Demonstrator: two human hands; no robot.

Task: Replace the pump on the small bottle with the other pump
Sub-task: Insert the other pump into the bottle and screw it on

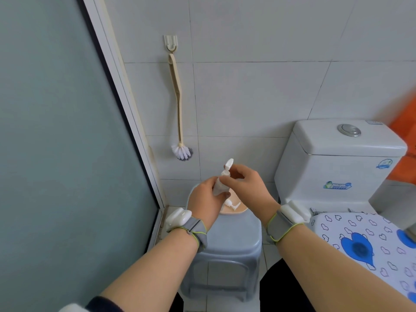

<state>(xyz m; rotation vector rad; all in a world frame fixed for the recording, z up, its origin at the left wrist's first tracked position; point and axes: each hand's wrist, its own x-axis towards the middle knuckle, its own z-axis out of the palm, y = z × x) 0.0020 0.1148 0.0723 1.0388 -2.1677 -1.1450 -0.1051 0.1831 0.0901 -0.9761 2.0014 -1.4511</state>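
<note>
A small white bottle (218, 186) is held tilted above a grey stool, its body wrapped by my left hand (206, 200). A white pump (227, 168) sits on the bottle's neck, its nozzle pointing up and away. My right hand (244, 184) pinches the pump's collar with thumb and fingers. A second white pump (231, 204) lies on a beige tray (234, 210) on the stool, partly hidden under my hands.
The grey plastic stool (231, 239) stands against the tiled wall. A toilet with cistern (337, 163) and patterned lid cover (364, 242) is at the right. A toilet brush (180, 122) hangs on the wall. A glass shower door (67, 131) fills the left.
</note>
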